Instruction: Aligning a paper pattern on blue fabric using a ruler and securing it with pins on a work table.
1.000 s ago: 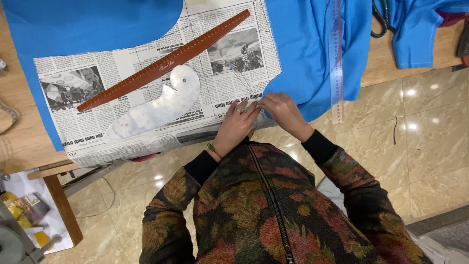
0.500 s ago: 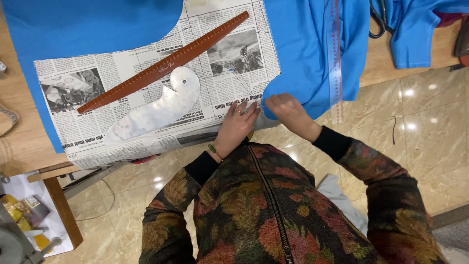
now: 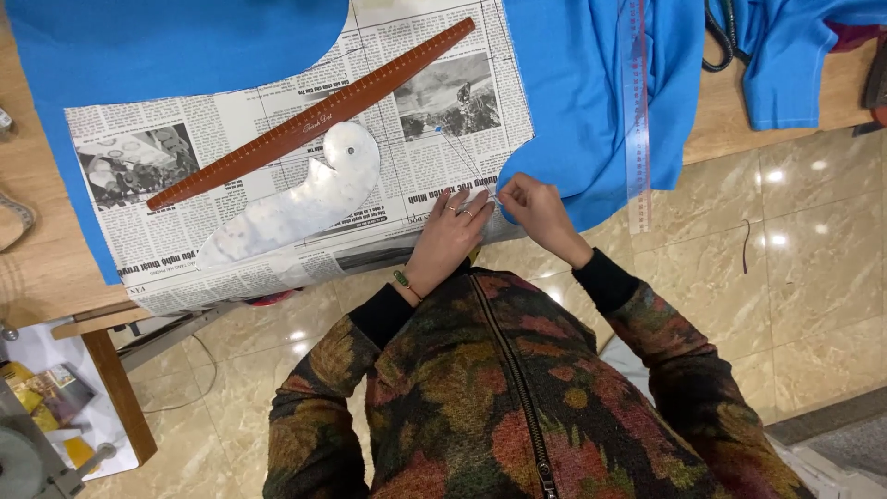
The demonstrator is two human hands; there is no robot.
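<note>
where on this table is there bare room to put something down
Bare wood shows at the left edge of the table, beside the blue fabric, and on the right between two blue pieces. The newspaper is crowded: brown ruler, metal curve, left hand, right hand.

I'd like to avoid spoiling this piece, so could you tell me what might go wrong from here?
1. The newspaper overhangs the table edge, so it may slip off line with the blue cloth.
2. The clear ruler juts past the edge and could fall.
3. Both hands pinch one corner, possibly on a pin; a prick is possible.
</note>
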